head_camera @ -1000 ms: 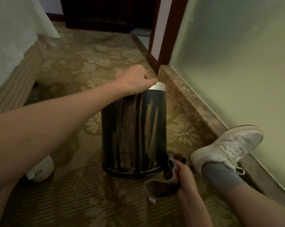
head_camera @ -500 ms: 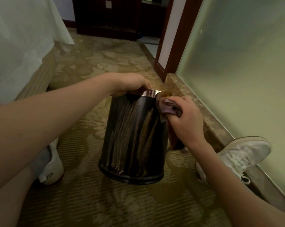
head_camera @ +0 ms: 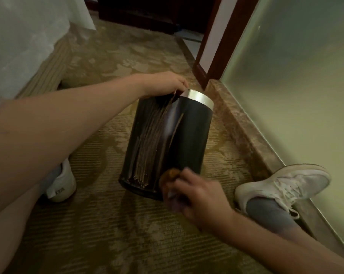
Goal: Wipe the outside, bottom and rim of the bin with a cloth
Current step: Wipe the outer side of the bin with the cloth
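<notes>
This looks like a hotel-style bedroom: patterned olive carpet (head_camera: 127, 56) covers the floor, a bed's white sheet (head_camera: 24, 36) hangs at the left, dark wooden furniture (head_camera: 147, 12) stands at the far end, and a frosted glass wall (head_camera: 295, 86) on a marble sill (head_camera: 246, 131) runs along the right.

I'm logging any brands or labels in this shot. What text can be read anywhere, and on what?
Left white sneaker: small dark lettering on the heel, too blurred to read.
Bin, its silver rim, cloth, right white sneaker: no text visible.
So nothing legible.
</notes>
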A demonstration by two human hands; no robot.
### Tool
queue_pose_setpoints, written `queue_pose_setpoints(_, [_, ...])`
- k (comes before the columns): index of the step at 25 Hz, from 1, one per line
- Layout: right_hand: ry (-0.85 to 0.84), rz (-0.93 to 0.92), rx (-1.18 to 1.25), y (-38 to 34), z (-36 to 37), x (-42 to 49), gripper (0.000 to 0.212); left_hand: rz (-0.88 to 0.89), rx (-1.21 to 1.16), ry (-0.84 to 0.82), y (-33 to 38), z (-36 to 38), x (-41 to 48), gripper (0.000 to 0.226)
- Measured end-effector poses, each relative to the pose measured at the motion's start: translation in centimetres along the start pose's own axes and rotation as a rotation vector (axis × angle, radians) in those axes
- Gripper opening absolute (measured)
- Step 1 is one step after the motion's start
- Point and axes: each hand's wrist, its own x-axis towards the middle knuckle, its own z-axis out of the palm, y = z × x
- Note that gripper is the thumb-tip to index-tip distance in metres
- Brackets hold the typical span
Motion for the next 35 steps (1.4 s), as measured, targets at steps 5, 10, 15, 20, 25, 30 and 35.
queue_pose_setpoints(5, [-0.392, 0.198, 0.364, 0.8, -2.2, -0.6, 0.026, 0.060, 0.057, 0.010, 1.1, 1.3, -0.5, 0.028])
queue_pose_setpoints(10, [-0.360, 0.440, 0.791, 4.7, -9.7, 3.3, 0.022, 0.058, -0.003, -0.001, 1.1, 1.0, -0.6, 0.023])
queue_pose_setpoints(15, [-0.038, 0.411, 0.520, 7.1, -13.4, 7.7, 0.015, 0.028, -0.102, 0.019, 0.4, 0.5, -0.2, 0.020])
queue_pose_setpoints(20, [0.160, 0.251, 0.063, 7.3, -10.9, 10.5, 0.033, -0.027, -0.111, 0.017, 0.3, 0.4, 0.8, 0.031])
queue_pose_setpoints(25, [0.174, 0.064, -0.141, 4.0, -4.9, 7.4, 0.047, -0.025, -0.094, 0.037, -0.1, 0.2, 0.7, 0.036])
queue_pose_setpoints(30, [-0.123, -0.256, -0.163, 0.8, -0.7, 0.2, 0.051, -0.016, -0.089, 0.024, -0.2, 0.4, 0.9, 0.034])
queue_pose_setpoints(35, [-0.142, -0.085, 0.189, 2.4, -4.6, 2.9, 0.033, -0.012, -0.078, 0.004, 0.8, 0.9, 0.7, 0.033])
